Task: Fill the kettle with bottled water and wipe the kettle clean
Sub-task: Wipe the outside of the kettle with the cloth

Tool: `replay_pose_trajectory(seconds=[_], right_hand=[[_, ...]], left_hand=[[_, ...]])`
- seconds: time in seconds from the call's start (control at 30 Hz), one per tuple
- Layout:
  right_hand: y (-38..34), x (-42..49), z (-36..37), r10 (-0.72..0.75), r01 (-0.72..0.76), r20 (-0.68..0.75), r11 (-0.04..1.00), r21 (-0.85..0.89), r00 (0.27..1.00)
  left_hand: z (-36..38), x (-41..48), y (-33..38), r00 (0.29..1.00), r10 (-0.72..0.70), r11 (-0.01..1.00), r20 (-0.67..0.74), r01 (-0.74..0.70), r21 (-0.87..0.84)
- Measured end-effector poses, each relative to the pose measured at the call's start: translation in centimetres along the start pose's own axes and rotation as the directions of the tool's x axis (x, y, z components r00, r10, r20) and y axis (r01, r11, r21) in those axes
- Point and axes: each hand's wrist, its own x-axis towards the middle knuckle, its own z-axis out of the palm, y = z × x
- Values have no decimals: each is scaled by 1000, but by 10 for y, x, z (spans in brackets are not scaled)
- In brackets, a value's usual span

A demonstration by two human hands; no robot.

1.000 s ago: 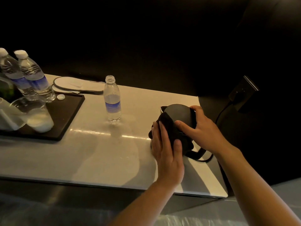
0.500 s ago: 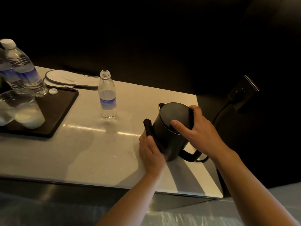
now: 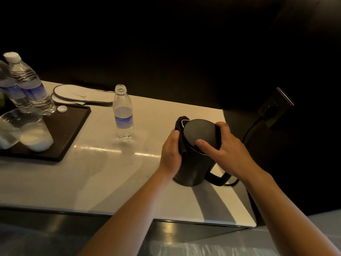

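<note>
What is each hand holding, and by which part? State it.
The left hand presses a dark cloth against the kettle side. The right hand steadies the kettle by its lid rim.

Open bottle between tray at left and kettle.

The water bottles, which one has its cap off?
The bottle standing alone on the counter, nearest the kettle; the two on the tray look capped.

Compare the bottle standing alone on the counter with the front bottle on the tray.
The lone bottle is uncapped; the tray bottle keeps its white cap. The lone bottle looks only partly full and stands on the bare counter; the tray bottle stands on the black tray. Both are clear plastic with blue labels.
</note>
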Motion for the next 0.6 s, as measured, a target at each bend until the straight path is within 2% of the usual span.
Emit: replay_pose_trajectory(seconds=[0.13, 0.2, 0.33, 0.4, 0.47, 0.6], right_hand=[[-3, -1, -2, 3, -3, 11, 1000, -2, 1000], [-4, -1, -3, 4, -4, 16, 1000, -1, 1000], [-5, -3, -3, 0, 0, 18, 1000, 0, 1000], [-5, -4, -3, 10, -10, 14, 1000, 11, 1000], [-5, -5, -3, 18, -18, 6, 1000, 10, 1000], [-4, -5, -1, 23, -23, -11, 1000, 4, 1000]], left_hand=[[-14, 22, 7, 967, -232, 971, 108, 237, -33], [-18, 30, 8, 928, -355, 935, 111, 353, 31], [-20, 42, 20, 848, -520, 842, 99, 491, 223], [-17, 43, 27, 821, -557, 817, 123, 516, 256], [-15, 42, 27, 828, -547, 825, 119, 511, 240], [-19, 27, 7, 883, -462, 887, 87, 460, 39]])
